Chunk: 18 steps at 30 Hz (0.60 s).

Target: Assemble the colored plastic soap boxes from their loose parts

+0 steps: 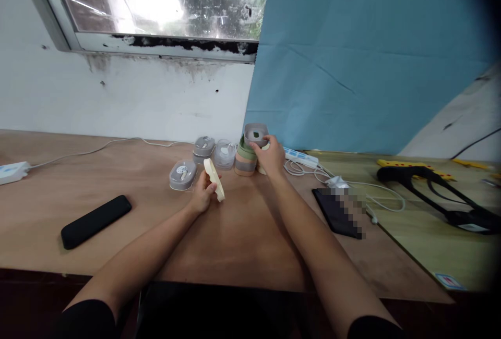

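Observation:
My left hand (202,193) is closed on a cream rounded plastic piece (214,179), held on edge above the table. To the right, my right hand (270,154) grips the rim of a grey rounded-square container (256,132) with a small dark green spot inside. This container is over a stack of green, grey and peach containers (245,166); whether it rests on them I cannot tell. A cream container shows partly behind my right wrist. Left of the stack are a clear lidded container (225,155), a grey lidded one (204,147) and another clear-lidded one (182,174).
A black oblong case (96,222) lies at the left. On the right are a white power strip (300,158) with tangled cables, a dark flat item (334,216) partly pixelated, and a black strap-like frame (434,198). The wall and blue cloth (332,68) border the table's back.

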Motion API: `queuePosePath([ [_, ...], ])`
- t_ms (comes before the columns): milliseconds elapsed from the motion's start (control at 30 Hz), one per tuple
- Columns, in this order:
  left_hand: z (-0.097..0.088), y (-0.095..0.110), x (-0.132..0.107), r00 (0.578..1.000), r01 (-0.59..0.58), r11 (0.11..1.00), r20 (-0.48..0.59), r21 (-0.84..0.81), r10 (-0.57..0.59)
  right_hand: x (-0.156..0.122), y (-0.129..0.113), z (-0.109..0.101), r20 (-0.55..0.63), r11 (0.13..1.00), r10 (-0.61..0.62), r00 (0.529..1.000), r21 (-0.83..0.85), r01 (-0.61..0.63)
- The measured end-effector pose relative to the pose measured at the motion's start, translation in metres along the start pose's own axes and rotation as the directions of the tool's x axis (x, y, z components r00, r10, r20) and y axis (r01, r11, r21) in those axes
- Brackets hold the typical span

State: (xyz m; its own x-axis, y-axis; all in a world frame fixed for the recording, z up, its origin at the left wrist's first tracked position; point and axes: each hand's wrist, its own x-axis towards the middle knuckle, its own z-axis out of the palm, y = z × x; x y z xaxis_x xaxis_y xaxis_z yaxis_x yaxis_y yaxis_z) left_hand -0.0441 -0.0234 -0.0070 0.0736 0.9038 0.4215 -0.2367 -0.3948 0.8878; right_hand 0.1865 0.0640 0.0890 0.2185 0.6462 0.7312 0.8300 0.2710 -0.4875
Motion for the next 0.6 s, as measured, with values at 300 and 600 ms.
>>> queuePosePath([
  [300,0.001,0.002,-0.001,1.000,0.012,1.000,0.023,0.025,-0.013,-0.008,-0.003,0.011,0.005,1.000,-0.004,1.000,0.004,0.004],
  [600,0.001,0.003,0.000,1.000,-0.002,1.000,0.030,0.029,0.001,-0.012,0.004,0.015,-0.032,0.999,-0.027,0.999,-0.025,0.026],
])
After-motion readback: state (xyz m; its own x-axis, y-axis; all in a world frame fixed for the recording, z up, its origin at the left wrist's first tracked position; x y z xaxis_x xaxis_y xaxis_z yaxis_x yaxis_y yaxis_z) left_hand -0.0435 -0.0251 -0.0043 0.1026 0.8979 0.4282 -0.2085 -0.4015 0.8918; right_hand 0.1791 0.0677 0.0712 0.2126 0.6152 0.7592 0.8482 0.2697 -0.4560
